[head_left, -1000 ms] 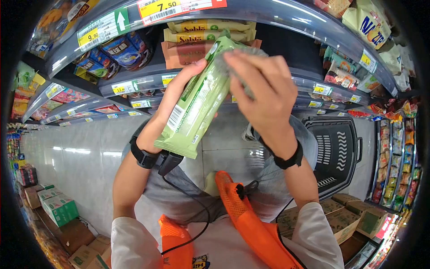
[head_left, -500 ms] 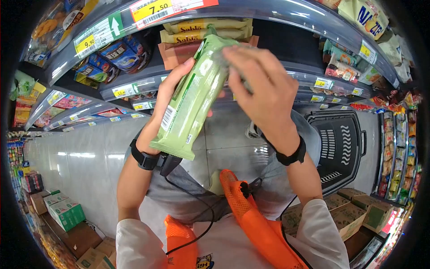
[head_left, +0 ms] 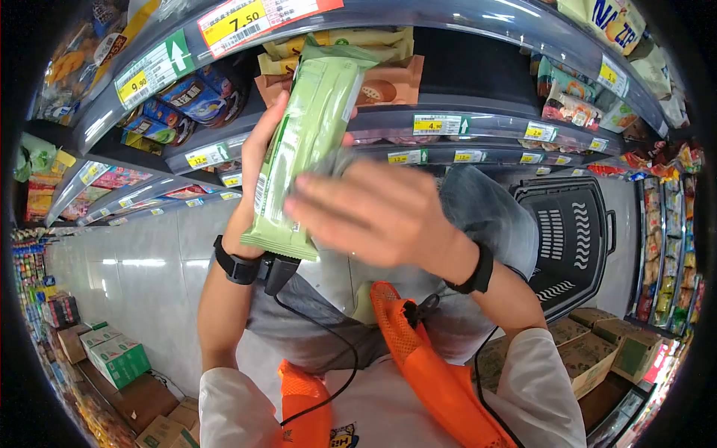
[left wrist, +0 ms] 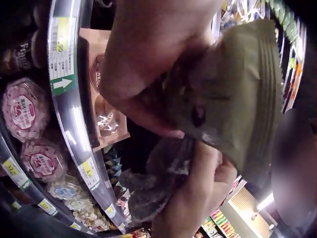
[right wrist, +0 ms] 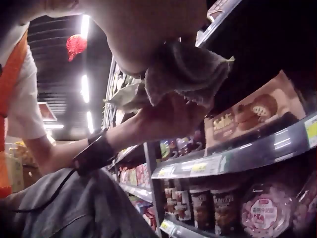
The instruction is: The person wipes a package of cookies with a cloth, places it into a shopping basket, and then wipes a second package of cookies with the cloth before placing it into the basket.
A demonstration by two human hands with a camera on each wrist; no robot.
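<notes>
In the head view a long green package (head_left: 314,112) is gripped from its left side by the left hand (head_left: 258,172), fingertips showing at its right edge. Over its lower half the right hand (head_left: 381,213), slightly blurred, holds a grey cloth against the wrapper. That grey cloth (right wrist: 185,74) hangs from the right hand in the right wrist view. The package's crimped end (left wrist: 252,94) looks dark green in the left wrist view, with the cloth (left wrist: 163,173) below it. Behind the package, a brown biscuit pack (head_left: 392,82) lies on the shelf.
Curved shelves with price tags (head_left: 441,124) run across the top. Blue cans (head_left: 198,97) stand at the left, and small snack packs (head_left: 571,108) lie at the right. A black basket (head_left: 564,239) is on the floor at the right. Cardboard boxes (head_left: 590,358) stand at the lower right.
The right hand and cloth have moved down from the package's upper end to its lower half. The package stands more upright, its upper end uncovered, and the view has shifted slightly.
</notes>
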